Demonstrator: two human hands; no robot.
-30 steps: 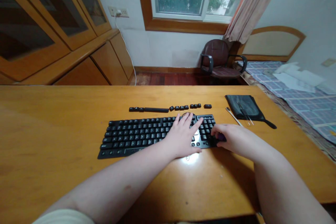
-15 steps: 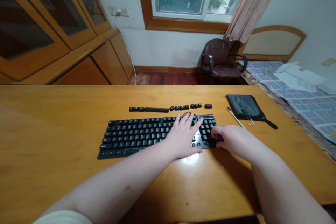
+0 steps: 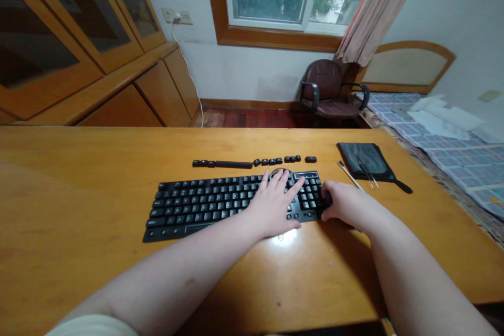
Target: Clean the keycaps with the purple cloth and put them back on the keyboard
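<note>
A black keyboard [image 3: 200, 203] lies on the wooden table, its bottom-row switches bare at the lower left and near my left hand. Fingers spread, my left hand [image 3: 273, 207] lies flat over the right-middle part of the keyboard. At the number pad's right edge, my right hand [image 3: 346, 202] is closed around a small purple tool [image 3: 328, 198], mostly hidden by the fingers. Beyond the keyboard, loose black keycaps [image 3: 272, 161] lie in a row with a long space bar [image 3: 233, 164].
To the right lie a black pouch [image 3: 366, 160], a small brush [image 3: 349, 174] and a thin wire tool [image 3: 369, 174]. The wooden table [image 3: 79, 184] extends to the left. Behind it stand a cabinet [image 3: 149, 100], an armchair [image 3: 325, 84] and a bed [image 3: 413, 110].
The keyboard has turned and shifted slightly left, its left end nearer to me. My right hand has moved a little outward to the number pad's edge. My left hand stays spread on the keyboard.
</note>
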